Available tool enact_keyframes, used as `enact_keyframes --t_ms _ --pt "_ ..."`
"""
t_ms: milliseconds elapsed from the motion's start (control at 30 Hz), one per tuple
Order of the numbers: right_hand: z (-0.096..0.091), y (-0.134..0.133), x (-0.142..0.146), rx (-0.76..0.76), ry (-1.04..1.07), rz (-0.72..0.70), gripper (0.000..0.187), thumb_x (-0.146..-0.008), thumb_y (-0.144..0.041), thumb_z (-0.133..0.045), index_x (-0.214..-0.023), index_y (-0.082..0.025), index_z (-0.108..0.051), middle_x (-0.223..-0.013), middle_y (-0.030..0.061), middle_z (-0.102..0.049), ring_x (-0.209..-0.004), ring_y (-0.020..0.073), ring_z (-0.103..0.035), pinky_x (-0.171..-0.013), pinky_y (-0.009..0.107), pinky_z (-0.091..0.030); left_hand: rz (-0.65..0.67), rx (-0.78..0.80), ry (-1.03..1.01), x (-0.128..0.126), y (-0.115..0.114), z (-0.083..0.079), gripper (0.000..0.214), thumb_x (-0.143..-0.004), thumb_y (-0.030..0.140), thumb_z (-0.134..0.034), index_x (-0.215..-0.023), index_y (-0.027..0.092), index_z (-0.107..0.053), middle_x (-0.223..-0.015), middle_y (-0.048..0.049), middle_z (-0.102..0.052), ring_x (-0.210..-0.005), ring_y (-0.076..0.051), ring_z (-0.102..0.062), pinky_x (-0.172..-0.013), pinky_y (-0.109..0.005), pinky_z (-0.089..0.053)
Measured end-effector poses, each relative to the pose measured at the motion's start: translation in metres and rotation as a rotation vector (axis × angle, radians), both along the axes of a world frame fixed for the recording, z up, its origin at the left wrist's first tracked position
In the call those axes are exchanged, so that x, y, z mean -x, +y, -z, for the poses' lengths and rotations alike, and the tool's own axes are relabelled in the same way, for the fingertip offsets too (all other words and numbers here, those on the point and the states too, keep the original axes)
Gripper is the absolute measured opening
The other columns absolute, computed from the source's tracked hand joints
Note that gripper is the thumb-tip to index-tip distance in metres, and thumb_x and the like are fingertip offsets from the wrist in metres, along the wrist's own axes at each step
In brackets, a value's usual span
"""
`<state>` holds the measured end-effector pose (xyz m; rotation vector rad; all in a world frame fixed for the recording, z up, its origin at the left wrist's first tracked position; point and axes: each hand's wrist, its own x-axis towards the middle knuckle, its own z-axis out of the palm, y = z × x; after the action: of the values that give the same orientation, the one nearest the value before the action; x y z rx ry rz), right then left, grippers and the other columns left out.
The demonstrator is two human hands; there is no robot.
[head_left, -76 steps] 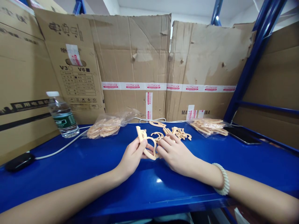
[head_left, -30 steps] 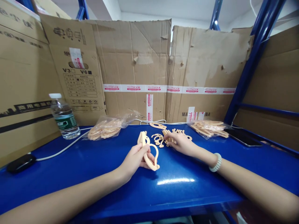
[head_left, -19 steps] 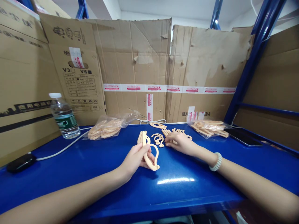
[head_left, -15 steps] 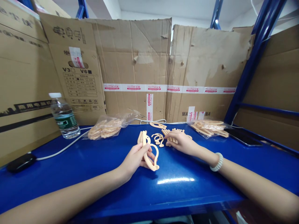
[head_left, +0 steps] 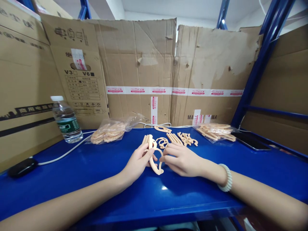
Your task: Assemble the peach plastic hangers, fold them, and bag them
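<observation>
My left hand (head_left: 138,158) is closed around a beige plastic folding clothes hanger (head_left: 154,167), held tilted above the blue tabletop. My right hand (head_left: 184,160) has its fingers pinched together at the right side of that hanger's curved arm. Whatever sits between those fingertips is hidden. Beyond the hands lie loose hanger parts: curved hooks (head_left: 162,141), a row of straight pieces (head_left: 173,138) partly covered by my right hand, and a heap of short bent pieces (head_left: 188,139). Farther back is another beige hanger (head_left: 163,129), lying flat.
Clear bags of beige parts lie at the back left (head_left: 108,132) and back right (head_left: 214,132). A water bottle (head_left: 68,126) and a black device (head_left: 22,167) with a white cable are on the left, a phone (head_left: 252,141) on the right. Cardboard walls (head_left: 137,70) enclose the tabletop.
My right hand has come from the row of straight pieces toward me and left, to the hanger. My left hand keeps hold of the hanger, nearly in place.
</observation>
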<state>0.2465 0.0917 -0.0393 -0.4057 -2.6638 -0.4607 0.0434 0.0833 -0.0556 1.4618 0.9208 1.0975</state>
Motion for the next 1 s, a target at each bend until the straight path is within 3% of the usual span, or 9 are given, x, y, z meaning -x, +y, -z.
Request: enact_keyframes --t_ms 200,300,433,567,667,867,1000 --pt "0.002 0.004 -0.004 0.073 0.064 0.029 0.021 -0.092 -0.015 -0.041 -0.090 -0.015 -0.061 -0.084 0.0078 -0.055 -0.080 0.0183 -0.047 -0.073 0.032 -0.042 -0.041 -0.205 0.092 0.004 0.000 -0.003 0.034 -0.084 0.047 -0.056 -0.087 0.013 -0.054 -0.071 -0.0016 -0.058 -0.064 -0.014 -0.058 -0.060 -0.025 -0.053" --pt "0.000 0.001 -0.004 0.282 0.247 0.017 0.016 -0.090 -0.016 -0.047 -0.096 -0.016 -0.062 -0.089 0.0072 -0.054 -0.084 0.0174 -0.051 -0.076 0.032 -0.045 -0.054 -0.289 0.126 0.005 0.000 -0.005 0.030 -0.088 0.042 -0.053 -0.093 0.013 -0.058 -0.076 -0.0021 -0.055 -0.069 -0.014 -0.058 -0.061 -0.024 -0.052" --pt "-0.006 -0.003 -0.003 0.540 0.527 -0.001 0.015 -0.088 -0.021 -0.056 -0.100 -0.020 -0.064 -0.108 0.0086 -0.056 -0.105 0.0205 -0.052 -0.092 0.039 -0.045 -0.067 -0.362 0.159 0.007 0.001 -0.007 0.031 -0.089 0.041 -0.052 -0.104 0.015 -0.063 -0.091 -0.0044 -0.051 -0.072 -0.015 -0.058 -0.061 -0.026 -0.055" --pt "-0.008 -0.002 -0.003 0.827 0.613 -0.117 0.025 -0.089 -0.028 -0.058 -0.113 -0.025 -0.063 -0.125 0.0079 -0.056 -0.119 0.0222 -0.051 -0.098 0.041 -0.044 -0.114 -0.470 0.259 0.009 -0.001 -0.008 0.028 -0.090 0.039 -0.052 -0.099 0.018 -0.068 -0.088 -0.0043 -0.051 -0.074 -0.015 -0.056 -0.059 -0.023 -0.052" --pt "-0.006 -0.002 -0.003 0.942 0.627 -0.151 0.030 -0.088 -0.031 -0.061 -0.117 -0.026 -0.063 -0.128 0.0068 -0.056 -0.121 0.0225 -0.051 -0.101 0.042 -0.042 -0.127 -0.523 0.300 0.009 -0.003 -0.009 0.025 -0.090 0.037 -0.053 -0.097 0.019 -0.069 -0.087 -0.0044 -0.053 -0.076 -0.016 -0.055 -0.055 -0.020 -0.049" --pt "-0.006 -0.002 -0.001 1.059 0.741 -0.116 0.025 -0.087 -0.034 -0.062 -0.109 -0.022 -0.066 -0.118 0.0078 -0.063 -0.112 0.0223 -0.058 -0.098 0.041 -0.045 -0.159 -0.554 0.344 0.011 -0.001 -0.006 0.024 -0.092 0.035 -0.051 -0.096 0.020 -0.068 -0.088 -0.0043 -0.055 -0.077 -0.016 -0.056 -0.059 -0.022 -0.049" --pt "-0.004 0.003 0.001 1.115 0.870 -0.020 0.020 -0.086 -0.036 -0.062 -0.097 -0.020 -0.058 -0.096 0.0040 -0.065 -0.084 0.0153 -0.065 -0.078 0.032 -0.053 -0.212 -0.617 0.390 0.013 0.004 -0.004 0.022 -0.093 0.031 -0.049 -0.100 0.020 -0.066 -0.090 -0.0042 -0.057 -0.082 -0.017 -0.058 -0.071 -0.026 -0.049"
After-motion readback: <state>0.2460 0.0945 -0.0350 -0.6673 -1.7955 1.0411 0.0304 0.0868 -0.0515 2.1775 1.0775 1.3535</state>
